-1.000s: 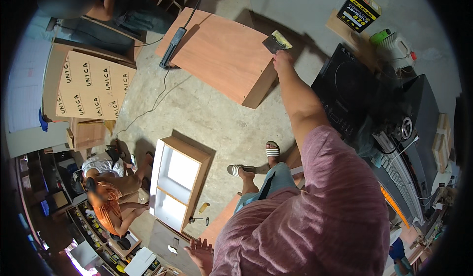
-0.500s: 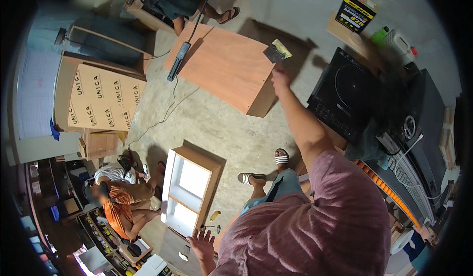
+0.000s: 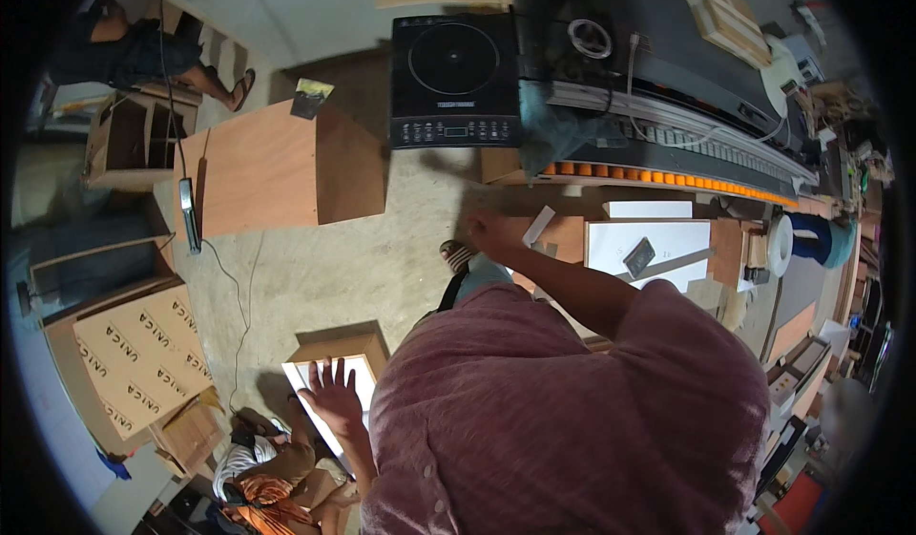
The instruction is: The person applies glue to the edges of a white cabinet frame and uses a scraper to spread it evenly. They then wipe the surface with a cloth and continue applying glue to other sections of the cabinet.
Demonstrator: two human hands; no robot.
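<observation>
The right hand is stretched out at the centre of the frame, just below the black cooktop that lies in the upper middle. The hand is blurred; whether its grip is open or closed on anything cannot be told. It hovers near a white slip of paper and the edge of a wooden surface to its right, on which a white board carries a small dark phone-like thing.

The left hand is in the lower left of the frame, fingers spread wide, grip fully open and holding nothing. It hangs over a small wooden box with a white panel inside, which stands on the concrete floor.

A plywood cabinet lies in the upper left, with a dark card on its top corner and a power strip at its left edge. Printed cardboard boxes sit at the left edge. Another person's legs show at the upper left.
</observation>
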